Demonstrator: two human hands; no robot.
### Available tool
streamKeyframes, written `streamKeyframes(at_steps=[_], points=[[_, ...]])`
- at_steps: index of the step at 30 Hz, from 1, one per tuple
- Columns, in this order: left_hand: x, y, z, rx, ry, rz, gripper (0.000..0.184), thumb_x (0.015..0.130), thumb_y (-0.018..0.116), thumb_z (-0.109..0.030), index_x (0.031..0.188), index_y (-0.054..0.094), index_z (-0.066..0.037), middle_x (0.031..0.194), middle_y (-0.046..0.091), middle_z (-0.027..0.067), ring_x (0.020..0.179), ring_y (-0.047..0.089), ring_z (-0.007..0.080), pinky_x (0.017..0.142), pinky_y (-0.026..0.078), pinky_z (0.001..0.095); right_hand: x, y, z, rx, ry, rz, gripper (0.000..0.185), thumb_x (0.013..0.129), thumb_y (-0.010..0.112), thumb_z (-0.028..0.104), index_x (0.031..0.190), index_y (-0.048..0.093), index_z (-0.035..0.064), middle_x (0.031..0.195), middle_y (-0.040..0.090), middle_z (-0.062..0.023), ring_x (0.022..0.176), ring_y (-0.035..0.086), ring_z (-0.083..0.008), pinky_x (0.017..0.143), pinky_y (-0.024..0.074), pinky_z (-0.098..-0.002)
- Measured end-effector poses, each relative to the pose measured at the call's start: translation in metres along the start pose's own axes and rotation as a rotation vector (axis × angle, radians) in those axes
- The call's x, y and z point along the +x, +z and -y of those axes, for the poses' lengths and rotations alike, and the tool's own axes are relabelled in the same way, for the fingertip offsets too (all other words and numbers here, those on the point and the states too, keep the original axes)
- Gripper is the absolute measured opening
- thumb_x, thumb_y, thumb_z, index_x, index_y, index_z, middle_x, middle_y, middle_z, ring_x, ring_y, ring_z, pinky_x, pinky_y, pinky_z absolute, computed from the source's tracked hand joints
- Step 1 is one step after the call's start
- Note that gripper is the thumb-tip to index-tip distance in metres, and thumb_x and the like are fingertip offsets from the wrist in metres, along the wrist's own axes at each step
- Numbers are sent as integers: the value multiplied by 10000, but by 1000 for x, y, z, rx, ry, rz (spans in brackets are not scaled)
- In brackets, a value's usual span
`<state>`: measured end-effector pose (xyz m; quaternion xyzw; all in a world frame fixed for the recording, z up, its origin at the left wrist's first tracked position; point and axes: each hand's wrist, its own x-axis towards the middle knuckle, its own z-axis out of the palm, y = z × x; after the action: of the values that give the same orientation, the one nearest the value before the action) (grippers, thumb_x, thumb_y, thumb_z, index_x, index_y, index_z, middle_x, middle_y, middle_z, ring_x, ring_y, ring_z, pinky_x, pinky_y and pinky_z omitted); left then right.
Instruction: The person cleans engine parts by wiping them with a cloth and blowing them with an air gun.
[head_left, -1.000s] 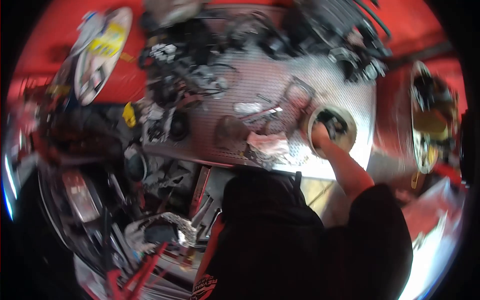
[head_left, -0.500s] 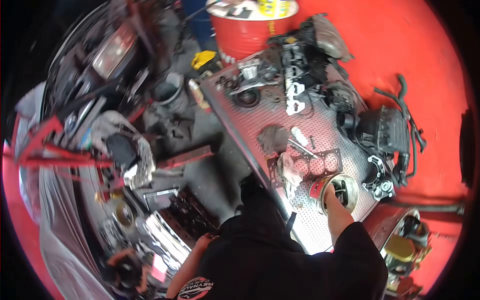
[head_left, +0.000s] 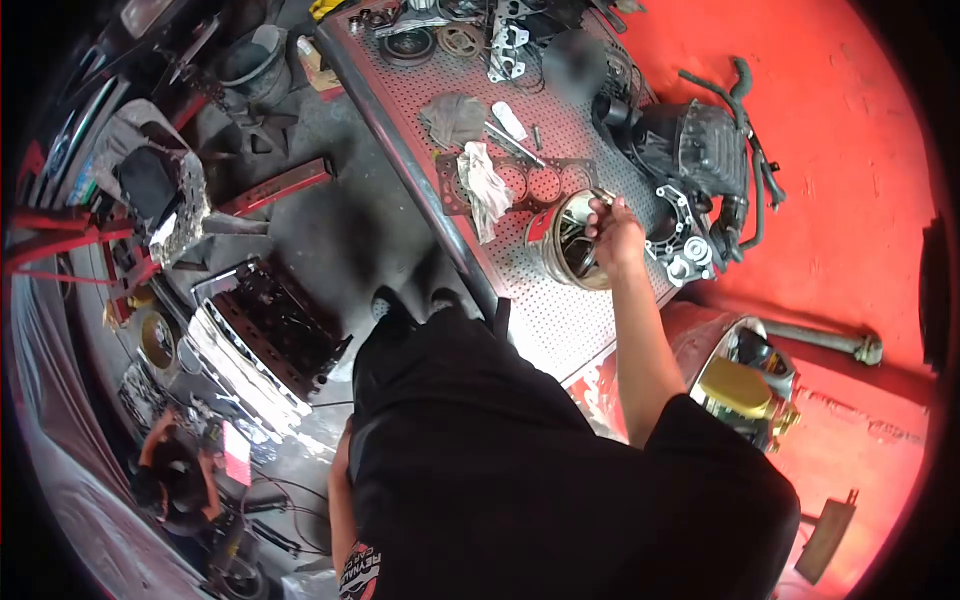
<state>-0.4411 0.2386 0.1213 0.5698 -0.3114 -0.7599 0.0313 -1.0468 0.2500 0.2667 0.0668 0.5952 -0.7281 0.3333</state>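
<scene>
My right hand (head_left: pixel 617 232) is over the right rim of a round metal tin (head_left: pixel 548 250), with its fingers curled together. Something small may be between the fingertips, but I cannot make it out. Dark and shiny metal parts (head_left: pixel 580 255) lie inside the tin. Just beyond the tin, a flat head gasket (head_left: pixel 545 182) lies on the perforated metal table (head_left: pixel 420 90), partly covered by a crumpled white rag (head_left: pixel 485 190). My left arm hangs beside my body; the left hand (head_left: pixel 343 455) is mostly hidden by my dark clothing, fingers unseen.
A grey cloth (head_left: pixel 455 120), a metal rod (head_left: pixel 515 145) and a black plastic housing (head_left: pixel 690 145) are on the table. Below left, an engine cylinder head (head_left: pixel 275 325) lies on the floor. Another person (head_left: pixel 180 475) crouches at the lower left. A bucket (head_left: pixel 253 70) stands by the table.
My right hand has come up out of the tin to its rim, fingers now curled. The view has shifted, so the table sits further up and left. My left hand has dropped beside my body.
</scene>
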Motion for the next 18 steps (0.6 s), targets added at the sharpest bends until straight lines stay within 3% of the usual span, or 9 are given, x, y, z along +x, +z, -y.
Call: streamKeyframes(at_steps=[2,5,7,10,14,15,18], points=[[-32,25,-16,349,65,-102,502,949,552,-289,1343,500,18,1262,603,150,1190,549,193,1014,412,306,-24,13,12,23,1,127,259,1025,435,290,1032,549,57,847,665,-87,667,558,-154,605,455,-296],[-73,99,-107,513,21,-106,531,903,631,-248,1342,495,17,1249,612,191,1167,581,241,977,444,322,-63,30,21,191,115,398,230,1009,478,308,981,556,93,907,685,-112,670,568,-159,597,449,-294],[-81,141,-144,450,100,-204,534,892,653,-240,1336,500,15,1200,638,178,1106,609,235,940,469,324,-87,42,18,268,217,484,244,999,497,335,936,566,109,894,684,-107,648,580,-150,593,453,-286],[-94,207,-201,291,496,-224,457,882,679,-146,1288,534,5,1119,665,137,1024,620,180,888,492,306,-122,59,4,273,394,554,282,987,517,369,936,603,105,873,673,-87,662,566,-137,589,432,-275],[-105,253,-231,68,815,-189,427,867,694,-92,1267,569,-10,1053,683,112,956,631,156,842,504,287,-176,84,-10,155,490,699,307,995,515,343,975,629,58,852,654,-57,666,545,-120,590,416,-270],[-113,254,-235,67,807,-173,431,875,671,-31,1286,549,16,1072,678,113,1014,613,151,898,484,294,-187,88,-15,119,503,739,305,994,516,341,972,630,60,861,661,-57,665,546,-118,593,420,-270],[-120,246,-219,-199,913,-118,402,869,686,-49,1250,585,28,1070,684,104,1006,614,141,907,486,288,-217,97,-27,57,538,843,294,992,522,334,970,634,63,879,676,-61,664,550,-114,599,428,-269]])
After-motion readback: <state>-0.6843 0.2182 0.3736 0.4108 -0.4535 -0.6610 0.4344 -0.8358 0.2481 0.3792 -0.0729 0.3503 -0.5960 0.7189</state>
